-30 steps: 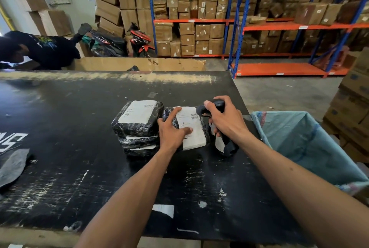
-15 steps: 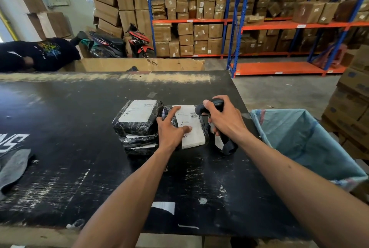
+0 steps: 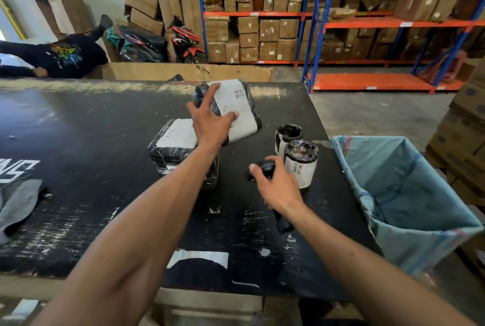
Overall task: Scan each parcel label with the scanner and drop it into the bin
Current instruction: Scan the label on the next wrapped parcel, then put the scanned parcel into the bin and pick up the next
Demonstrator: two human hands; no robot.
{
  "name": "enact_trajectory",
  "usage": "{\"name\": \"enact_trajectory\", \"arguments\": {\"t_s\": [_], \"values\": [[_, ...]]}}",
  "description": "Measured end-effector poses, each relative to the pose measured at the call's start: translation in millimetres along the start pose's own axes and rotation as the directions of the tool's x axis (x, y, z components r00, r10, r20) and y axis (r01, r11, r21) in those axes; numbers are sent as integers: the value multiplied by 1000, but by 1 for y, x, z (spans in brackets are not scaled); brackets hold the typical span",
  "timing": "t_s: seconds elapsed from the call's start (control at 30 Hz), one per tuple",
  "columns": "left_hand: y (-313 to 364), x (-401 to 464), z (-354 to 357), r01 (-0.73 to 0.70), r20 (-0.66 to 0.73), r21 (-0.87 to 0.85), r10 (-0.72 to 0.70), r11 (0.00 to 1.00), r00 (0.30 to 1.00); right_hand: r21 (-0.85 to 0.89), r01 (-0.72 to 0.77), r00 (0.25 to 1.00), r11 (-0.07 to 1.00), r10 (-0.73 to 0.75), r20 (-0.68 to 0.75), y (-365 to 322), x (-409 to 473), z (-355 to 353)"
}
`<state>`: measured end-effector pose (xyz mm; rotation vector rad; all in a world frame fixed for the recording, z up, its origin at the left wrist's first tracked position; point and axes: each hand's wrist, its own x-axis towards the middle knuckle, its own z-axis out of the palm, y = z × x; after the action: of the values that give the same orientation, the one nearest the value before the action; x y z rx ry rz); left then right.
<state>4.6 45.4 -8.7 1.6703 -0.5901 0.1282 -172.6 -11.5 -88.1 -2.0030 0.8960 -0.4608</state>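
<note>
My left hand (image 3: pixel 210 121) grips a black-wrapped parcel with a white label (image 3: pixel 237 109), lifted above the black table (image 3: pixel 78 168) and tilted with its label facing me. My right hand (image 3: pixel 278 186) holds the black scanner (image 3: pixel 263 169) low over the table, its handle reaching down below my wrist. A stack of black-wrapped parcels (image 3: pixel 174 145) lies under my left forearm. Two upright cylindrical parcels (image 3: pixel 300 160) with white labels stand just right of the scanner. The bin, lined with a blue-green woven sack (image 3: pixel 409 194), stands open at the table's right edge.
A grey cloth (image 3: pixel 18 205) lies at the table's left edge. A long cardboard box (image 3: pixel 183 72) sits behind the table. A person in a dark shirt (image 3: pixel 60 56) bends at far left. Shelving full of cartons (image 3: pixel 288 23) and a parked motorbike (image 3: pixel 168 42) stand beyond.
My left hand has picked the labelled parcel up off the table and raised it. My right hand drew the scanner back toward me, uncovering the two cylindrical parcels.
</note>
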Motion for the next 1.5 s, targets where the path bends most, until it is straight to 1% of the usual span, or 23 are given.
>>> {"name": "enact_trajectory", "arguments": {"t_s": [0.1,0.2,0.4,0.6,0.67,0.7,0.77,0.8,0.83,0.9,1.0,1.1,1.2,1.33,1.43,1.5], "values": [[8,2,-5,7,-24,-57,-8,998,1000,-125,-23,996,992,34,87,10,-11,28],[7,-6,-11,26,-16,-56,-27,998,1000,-172,-44,988,984,69,140,15,-16,46],[1,-20,-23,68,-34,-55,-70,996,997,-223,-58,981,973,97,170,19,-15,67],[-5,-19,-30,80,-31,-38,-81,996,996,-273,-50,972,961,110,207,24,-14,74],[-8,-18,-29,95,-24,-30,-96,995,995,-318,-28,963,948,111,245,21,-13,70],[-9,-17,-28,99,-18,-28,-100,995,995,-368,-6,959,930,109,261,17,-12,65],[-11,-15,-27,92,-3,-17,-92,996,996,-501,81,966,861,56,252,6,-10,51],[-11,-13,-26,86,7,-10,-86,996,996,-543,126,975,830,-2,223,0,-7,40],[-12,-12,-24,79,16,-6,-79,997,997,-548,158,981,821,-68,181,-6,-1,28],[-10,-8,-21,75,35,-12,-74,997,997,-462,200,980,864,-181,85,-14,14,0],[-6,-6,-10,65,69,-32,-63,997,996,-249,254,961,935,-274,-48,-21,42,-43],[1,-6,9,55,102,-85,-46,995,994,-143,318,931,937,-338,-141,-19,68,-79],[10,-7,35,36,147,-113,-19,993,989,-74,315,938,946,-322,-127,-11,89,-106],[24,-14,79,10,261,-166,34,986,965,81,305,951,949,-298,-80,8,105,-139],[36,-21,122,20,349,-227,62,974,935,114,351,936,930,-347,-53,31,114,-167],[45,-28,153,62,397,-267,52,962,916,126,364,931,923,-357,-73,47,118,-190]]}}
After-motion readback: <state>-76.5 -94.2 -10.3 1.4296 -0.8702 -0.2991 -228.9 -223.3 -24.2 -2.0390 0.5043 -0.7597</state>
